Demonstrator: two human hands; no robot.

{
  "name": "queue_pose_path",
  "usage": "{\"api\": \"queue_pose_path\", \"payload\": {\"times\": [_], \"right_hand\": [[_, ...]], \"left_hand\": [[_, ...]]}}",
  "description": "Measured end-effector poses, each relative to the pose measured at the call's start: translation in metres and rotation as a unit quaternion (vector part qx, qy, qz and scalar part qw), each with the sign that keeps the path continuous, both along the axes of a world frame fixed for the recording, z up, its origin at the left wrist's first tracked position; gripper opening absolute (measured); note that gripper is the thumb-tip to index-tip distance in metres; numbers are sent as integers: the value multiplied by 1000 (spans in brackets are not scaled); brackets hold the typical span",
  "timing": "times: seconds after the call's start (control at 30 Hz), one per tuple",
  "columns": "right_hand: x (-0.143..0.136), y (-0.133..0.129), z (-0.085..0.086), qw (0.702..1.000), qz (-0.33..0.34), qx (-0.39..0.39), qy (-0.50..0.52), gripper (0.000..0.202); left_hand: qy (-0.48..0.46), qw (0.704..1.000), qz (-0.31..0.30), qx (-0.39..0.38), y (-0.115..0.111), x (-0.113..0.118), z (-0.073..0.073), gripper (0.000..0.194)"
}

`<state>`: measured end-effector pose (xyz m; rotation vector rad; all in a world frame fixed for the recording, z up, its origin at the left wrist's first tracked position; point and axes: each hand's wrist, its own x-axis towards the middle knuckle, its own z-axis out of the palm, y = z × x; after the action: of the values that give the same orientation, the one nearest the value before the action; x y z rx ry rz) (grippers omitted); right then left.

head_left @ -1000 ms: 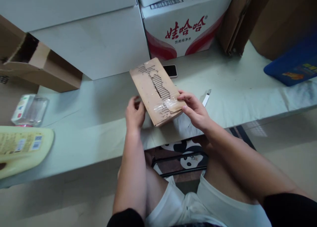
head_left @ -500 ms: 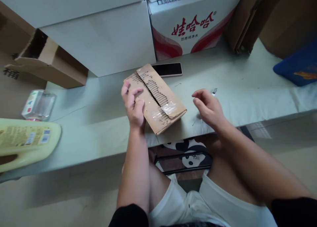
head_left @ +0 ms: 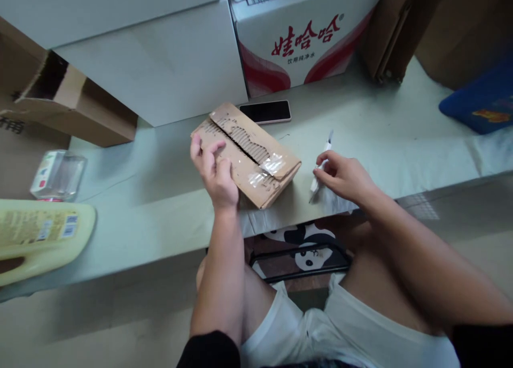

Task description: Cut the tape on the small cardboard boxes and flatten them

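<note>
A small brown cardboard box point(head_left: 250, 156) lies at a slant on the cloth-covered table, its top seam partly open, with torn ridged patches and clear tape near the right end. My left hand point(head_left: 216, 170) grips the box's left side, fingers over the top face. My right hand point(head_left: 340, 175) pinches a slim white utility knife point(head_left: 315, 185) just right of the box, apart from it. The knife's metal blade points away from me; my fingers cover its middle.
Behind the box lies a phone point(head_left: 266, 112), before a white-and-red carton point(head_left: 296, 47) and a plain white carton point(head_left: 160, 63). To the left are an open cardboard box point(head_left: 96, 111), a clear bottle point(head_left: 60, 175) and a yellow jug point(head_left: 44, 234). A blue container point(head_left: 476, 106) stands right.
My right hand has closed on the utility knife and lifted it or turned it more upright. The cardboard box has shifted slightly in my left hand, its near end turning away from me.
</note>
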<state>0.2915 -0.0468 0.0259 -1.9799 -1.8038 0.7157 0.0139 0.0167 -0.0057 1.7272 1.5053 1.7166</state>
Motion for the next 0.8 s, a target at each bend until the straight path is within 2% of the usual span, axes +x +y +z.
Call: {"api": "queue_pose_path", "payload": {"times": [0.07, 0.13, 0.27, 0.43, 0.5, 0.57, 0.7, 0.8], "right_hand": [[-8, -4, 2, 994, 6, 62, 89, 20], [-15, -8, 2, 985, 9, 110, 132, 19], [-23, -15, -1, 971, 28, 183, 149, 34], [-22, -20, -1, 937, 110, 281, 178, 62], [-22, -23, 3, 920, 128, 313, 197, 65], [-23, -29, 9, 905, 141, 340, 210, 57], [-32, -46, 20, 865, 180, 414, 217, 25], [-41, -53, 22, 850, 237, 412, 228, 24]], "left_hand": [[-15, 999, 28, 5, -13, 11, 7, 33], [1, 999, 35, 32, -30, 22, 16, 35], [86, 991, -50, 87, -56, 32, 32, 30], [194, 970, -88, 117, -59, 23, 31, 34], [217, 965, -84, 119, -59, 20, 27, 36], [221, 966, -75, 109, -59, 20, 25, 37], [212, 970, -68, 94, -62, 24, 25, 34], [197, 972, -75, 102, -62, 27, 26, 29]]}}
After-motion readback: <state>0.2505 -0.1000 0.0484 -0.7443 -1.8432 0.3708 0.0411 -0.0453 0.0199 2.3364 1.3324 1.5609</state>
